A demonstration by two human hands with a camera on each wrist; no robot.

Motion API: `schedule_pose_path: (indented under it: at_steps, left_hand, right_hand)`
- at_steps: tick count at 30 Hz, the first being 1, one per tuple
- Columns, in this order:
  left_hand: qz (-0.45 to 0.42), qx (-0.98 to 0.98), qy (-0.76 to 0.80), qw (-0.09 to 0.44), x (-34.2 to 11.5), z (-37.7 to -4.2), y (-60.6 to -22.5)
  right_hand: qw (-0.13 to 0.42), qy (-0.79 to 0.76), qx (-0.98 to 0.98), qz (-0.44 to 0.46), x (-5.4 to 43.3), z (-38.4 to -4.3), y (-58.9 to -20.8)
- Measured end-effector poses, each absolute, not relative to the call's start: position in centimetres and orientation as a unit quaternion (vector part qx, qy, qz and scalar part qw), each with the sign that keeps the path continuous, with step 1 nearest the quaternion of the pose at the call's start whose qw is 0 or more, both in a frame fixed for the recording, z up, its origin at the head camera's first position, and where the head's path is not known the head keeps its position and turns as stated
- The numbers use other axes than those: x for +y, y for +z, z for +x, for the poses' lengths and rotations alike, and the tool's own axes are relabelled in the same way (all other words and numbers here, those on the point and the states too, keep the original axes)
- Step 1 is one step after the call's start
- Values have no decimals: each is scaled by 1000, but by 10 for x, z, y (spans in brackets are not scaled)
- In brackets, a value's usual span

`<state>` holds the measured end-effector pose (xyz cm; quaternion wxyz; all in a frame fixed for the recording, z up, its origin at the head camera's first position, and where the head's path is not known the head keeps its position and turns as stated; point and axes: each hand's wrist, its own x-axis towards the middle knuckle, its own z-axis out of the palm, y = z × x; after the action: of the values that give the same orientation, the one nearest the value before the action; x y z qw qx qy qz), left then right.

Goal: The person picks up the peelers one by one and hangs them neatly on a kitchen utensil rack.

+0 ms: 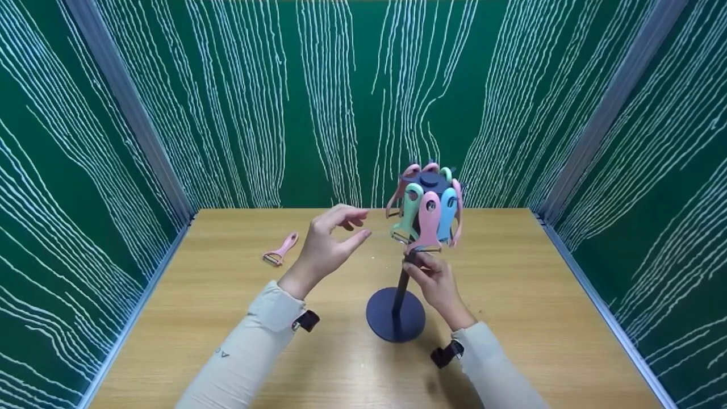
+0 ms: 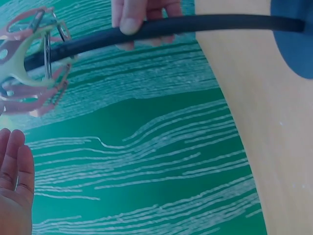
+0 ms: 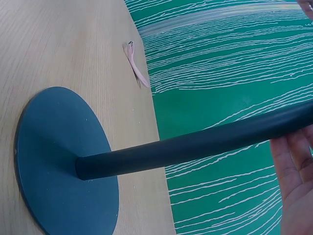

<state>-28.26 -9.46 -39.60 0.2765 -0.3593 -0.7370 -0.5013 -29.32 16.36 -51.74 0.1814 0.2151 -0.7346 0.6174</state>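
A dark rack (image 1: 396, 315) with a round base and a tall post stands on the table. Pink, green and blue peelers hang by their handle holes around its top, among them a pink peeler (image 1: 430, 218), a green peeler (image 1: 410, 213) and a blue peeler (image 1: 448, 213). My right hand (image 1: 437, 284) pinches the post (image 3: 210, 142) just below the hanging peelers. Left of the rack my left hand (image 1: 329, 244) is held in the air, fingers and thumb apart, with nothing between them. Another pink peeler (image 1: 282, 250) lies on the table beyond the left wrist.
The wooden table (image 1: 216, 295) is bounded by green walls (image 1: 238, 102) with white wavy lines. Metal rails (image 1: 590, 312) run along the sides. A small dark wrist camera (image 1: 306, 321) sits on the left sleeve, another camera (image 1: 447, 354) on the right.
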Motion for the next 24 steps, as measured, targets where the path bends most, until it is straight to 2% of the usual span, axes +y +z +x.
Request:
schedule_pose_path:
  at_steps: [15, 24]
  left_hand:
    - [-304, -765, -492, 284, -138, -291, -416]
    - [-255, -793, -484, 269, -158, -298, -429]
  right_hand:
    - [179, 615, -739, 207, 164, -295, -519]
    - [183, 610, -744, 202, 163, -293, -518]
